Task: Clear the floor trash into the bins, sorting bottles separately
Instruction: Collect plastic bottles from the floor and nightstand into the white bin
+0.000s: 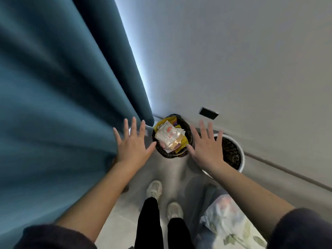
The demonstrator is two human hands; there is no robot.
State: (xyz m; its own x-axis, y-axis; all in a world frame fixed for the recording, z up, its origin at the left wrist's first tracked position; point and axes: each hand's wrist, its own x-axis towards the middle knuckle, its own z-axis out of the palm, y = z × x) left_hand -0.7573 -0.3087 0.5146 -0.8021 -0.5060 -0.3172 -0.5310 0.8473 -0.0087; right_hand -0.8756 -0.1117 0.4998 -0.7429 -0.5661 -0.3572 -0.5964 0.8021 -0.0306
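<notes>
left hand spread, empty | right hand spread, empty | dark bin between, full of wrappers

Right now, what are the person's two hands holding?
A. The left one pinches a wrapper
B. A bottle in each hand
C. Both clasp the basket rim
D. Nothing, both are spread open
D: the left hand and the right hand both show straight, spread fingers with nothing in them. They appear on either side of the dark basket, which is full of wrappers.
</notes>
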